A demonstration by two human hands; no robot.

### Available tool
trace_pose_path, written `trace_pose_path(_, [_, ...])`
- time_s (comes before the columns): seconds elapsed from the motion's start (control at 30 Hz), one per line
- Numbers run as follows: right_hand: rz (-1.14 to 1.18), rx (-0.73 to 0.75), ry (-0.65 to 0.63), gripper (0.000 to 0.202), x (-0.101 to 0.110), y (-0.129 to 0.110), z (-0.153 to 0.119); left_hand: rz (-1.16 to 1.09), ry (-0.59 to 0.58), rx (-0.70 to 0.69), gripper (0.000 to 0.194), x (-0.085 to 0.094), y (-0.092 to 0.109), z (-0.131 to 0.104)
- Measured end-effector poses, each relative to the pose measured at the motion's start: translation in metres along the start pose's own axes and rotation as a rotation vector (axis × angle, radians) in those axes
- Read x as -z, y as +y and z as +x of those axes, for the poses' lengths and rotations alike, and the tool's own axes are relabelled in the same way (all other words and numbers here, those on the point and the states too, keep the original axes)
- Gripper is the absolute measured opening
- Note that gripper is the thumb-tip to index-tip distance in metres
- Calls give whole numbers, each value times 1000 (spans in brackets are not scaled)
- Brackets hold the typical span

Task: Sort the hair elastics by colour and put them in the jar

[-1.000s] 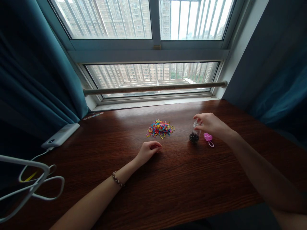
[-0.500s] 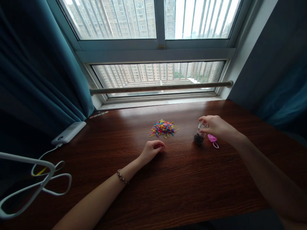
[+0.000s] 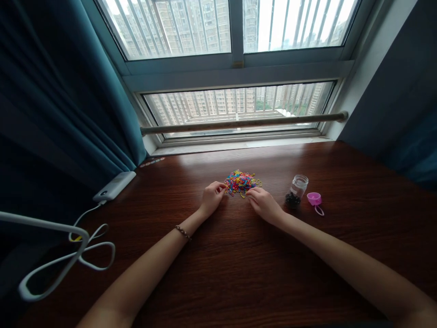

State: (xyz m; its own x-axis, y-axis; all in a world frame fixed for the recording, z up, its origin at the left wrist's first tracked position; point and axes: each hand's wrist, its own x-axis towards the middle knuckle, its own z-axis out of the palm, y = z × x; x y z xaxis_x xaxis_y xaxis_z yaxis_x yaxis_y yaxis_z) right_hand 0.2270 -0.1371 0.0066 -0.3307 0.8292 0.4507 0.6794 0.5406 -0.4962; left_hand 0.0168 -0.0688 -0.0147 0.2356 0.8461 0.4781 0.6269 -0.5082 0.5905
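A heap of small multicoloured plastic clips, pin-like in shape (image 3: 241,182), lies on the dark wooden table. My left hand (image 3: 213,197) is at the heap's left edge, thumb and fingertips drawn together against the clips. At its lower right edge is my right hand (image 3: 263,203), fingers also closed in a pinch. Whatever either pinch holds is too small to make out. To the right, a clear jar (image 3: 299,186) stands uncapped with black pieces at its bottom. Beside it rests a pink cap with a loop (image 3: 314,199).
On the left, a white power bank (image 3: 115,186) sits by the blue curtain (image 3: 112,118), with a white cable (image 3: 90,264) looping toward me. A window with a metal bar (image 3: 246,123) borders the table's far side. The wooden tabletop (image 3: 218,273) extends toward me.
My right hand has let go of the jar and moved left to the clips. My left hand has moved forward to the heap's left edge. The view has shifted slightly.
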Motion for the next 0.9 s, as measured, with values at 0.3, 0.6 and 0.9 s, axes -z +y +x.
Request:
trace_pose_path(0.3, [-24, 60, -15, 23, -20, 24, 3, 1, -61, -107, 15, -3, -1, 1])
trace_pose_path(0.6, [-15, 7, 69, 23, -21, 26, 4, 61, -174, -130, 10, -2, -5, 3])
trace_pose_path(0.9, [-141, 52, -18, 31, -23, 25, 1, -96, -106, 48, 13, -1, -9, 1])
